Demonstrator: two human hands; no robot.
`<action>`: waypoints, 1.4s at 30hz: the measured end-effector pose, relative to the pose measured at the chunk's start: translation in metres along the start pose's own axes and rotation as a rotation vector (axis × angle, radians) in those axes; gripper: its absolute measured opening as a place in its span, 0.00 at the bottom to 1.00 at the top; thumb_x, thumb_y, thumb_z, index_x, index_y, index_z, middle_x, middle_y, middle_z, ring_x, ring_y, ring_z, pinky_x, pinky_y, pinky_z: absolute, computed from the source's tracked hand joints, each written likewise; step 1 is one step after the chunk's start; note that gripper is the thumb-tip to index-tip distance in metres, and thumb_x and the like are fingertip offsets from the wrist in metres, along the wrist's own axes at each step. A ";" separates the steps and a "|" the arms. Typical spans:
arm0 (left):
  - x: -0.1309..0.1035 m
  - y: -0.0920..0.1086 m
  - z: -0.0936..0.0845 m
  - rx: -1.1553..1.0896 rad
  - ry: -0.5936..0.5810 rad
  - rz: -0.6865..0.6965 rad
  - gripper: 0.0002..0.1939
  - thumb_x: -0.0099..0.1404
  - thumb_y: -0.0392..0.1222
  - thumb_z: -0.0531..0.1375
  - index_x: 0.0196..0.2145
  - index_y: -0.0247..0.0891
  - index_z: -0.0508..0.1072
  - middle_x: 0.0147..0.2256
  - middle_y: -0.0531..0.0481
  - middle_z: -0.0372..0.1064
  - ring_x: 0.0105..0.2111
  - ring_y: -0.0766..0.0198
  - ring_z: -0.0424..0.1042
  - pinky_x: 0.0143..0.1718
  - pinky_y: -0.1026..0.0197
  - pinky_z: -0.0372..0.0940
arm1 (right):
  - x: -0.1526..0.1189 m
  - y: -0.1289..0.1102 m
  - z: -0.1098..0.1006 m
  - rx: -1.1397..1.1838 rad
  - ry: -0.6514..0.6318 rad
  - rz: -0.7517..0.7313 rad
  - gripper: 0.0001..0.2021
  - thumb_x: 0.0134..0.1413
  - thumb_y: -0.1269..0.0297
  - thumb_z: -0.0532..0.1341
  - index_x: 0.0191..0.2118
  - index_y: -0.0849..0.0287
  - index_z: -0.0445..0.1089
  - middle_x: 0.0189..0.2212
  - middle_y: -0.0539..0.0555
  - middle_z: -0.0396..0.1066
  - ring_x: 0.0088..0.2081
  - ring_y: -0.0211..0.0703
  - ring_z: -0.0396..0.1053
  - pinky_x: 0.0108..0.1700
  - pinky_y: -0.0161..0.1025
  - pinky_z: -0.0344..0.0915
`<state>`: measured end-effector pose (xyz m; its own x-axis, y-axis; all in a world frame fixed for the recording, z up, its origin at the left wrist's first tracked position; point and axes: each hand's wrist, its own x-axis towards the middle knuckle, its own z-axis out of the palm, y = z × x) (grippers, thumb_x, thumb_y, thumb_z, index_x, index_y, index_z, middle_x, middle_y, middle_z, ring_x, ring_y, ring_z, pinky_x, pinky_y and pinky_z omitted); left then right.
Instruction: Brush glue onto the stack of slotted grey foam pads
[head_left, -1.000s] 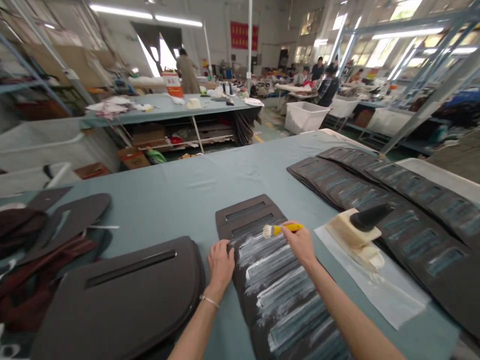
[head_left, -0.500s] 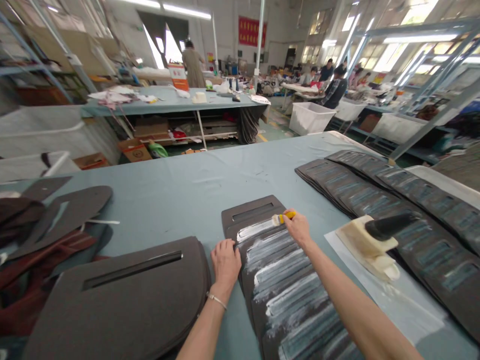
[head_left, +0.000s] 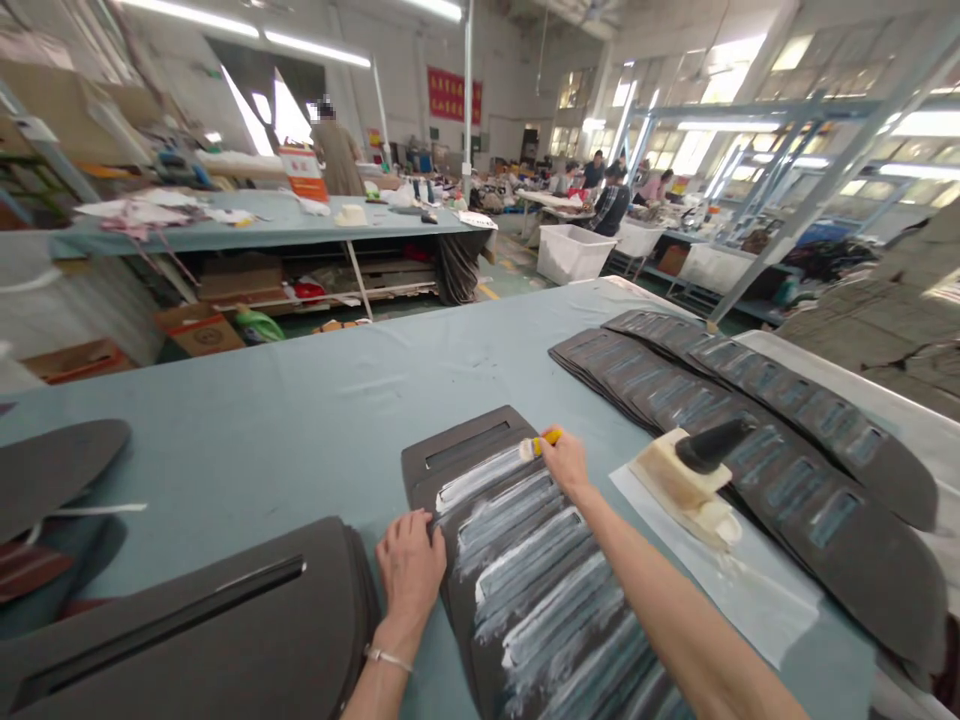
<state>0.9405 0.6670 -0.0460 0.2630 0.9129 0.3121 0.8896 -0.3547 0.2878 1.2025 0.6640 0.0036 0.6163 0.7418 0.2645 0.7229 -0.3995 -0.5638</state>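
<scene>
My right hand (head_left: 564, 462) is closed round a small brush (head_left: 538, 445) with a yellow handle. The bristles touch the dark panel second from the top of an overlapping row (head_left: 480, 520), by the right end of its white-smeared slot. White wet streaks cover the slots of the panels below; the topmost panel (head_left: 469, 440) has a bare slot. My left hand (head_left: 411, 562), a bracelet at its wrist, rests at the row's left edge with fingers slightly bent and a little apart, holding nothing. Left of it lies a stack of dark slotted panels (head_left: 187, 620).
A cream container (head_left: 686, 485) with a black cylinder on it stands on a white sheet (head_left: 780, 590) at right. Beyond are rows of smeared dark panels (head_left: 720, 430). Dark pieces (head_left: 60, 470) lie at far left. Another table (head_left: 270, 232), a white bin (head_left: 574, 252) and people are behind.
The view has turned to the right, so things appear further left. The brush has shifted slightly left along the slot, leaving more white on it. My left hand stays by the panel edge.
</scene>
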 end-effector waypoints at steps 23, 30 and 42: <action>0.039 -0.006 0.003 0.061 -0.078 0.015 0.16 0.62 0.28 0.48 0.43 0.39 0.69 0.41 0.45 0.67 0.44 0.58 0.64 0.45 0.56 0.54 | 0.030 -0.037 0.041 0.171 -0.104 -0.084 0.11 0.48 0.63 0.54 0.33 0.58 0.73 0.18 0.48 0.67 0.24 0.38 0.64 0.30 0.33 0.57; 0.057 -0.007 0.001 0.033 -0.083 -0.099 0.12 0.63 0.33 0.49 0.39 0.39 0.70 0.39 0.45 0.68 0.43 0.56 0.64 0.44 0.54 0.55 | 0.048 -0.036 0.006 0.257 -0.135 -0.105 0.11 0.45 0.61 0.56 0.30 0.58 0.74 0.22 0.49 0.70 0.26 0.39 0.65 0.30 0.33 0.57; 0.060 -0.009 0.005 0.113 -0.063 -0.022 0.14 0.61 0.31 0.49 0.43 0.37 0.68 0.41 0.44 0.67 0.43 0.55 0.64 0.44 0.53 0.55 | 0.028 -0.092 0.069 0.289 -0.198 -0.143 0.10 0.41 0.67 0.55 0.29 0.57 0.72 0.22 0.48 0.68 0.26 0.38 0.63 0.30 0.32 0.57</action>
<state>0.9503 0.7258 -0.0345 0.2623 0.9325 0.2483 0.9309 -0.3123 0.1893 1.1319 0.7584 0.0086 0.4229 0.8801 0.2158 0.6616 -0.1371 -0.7372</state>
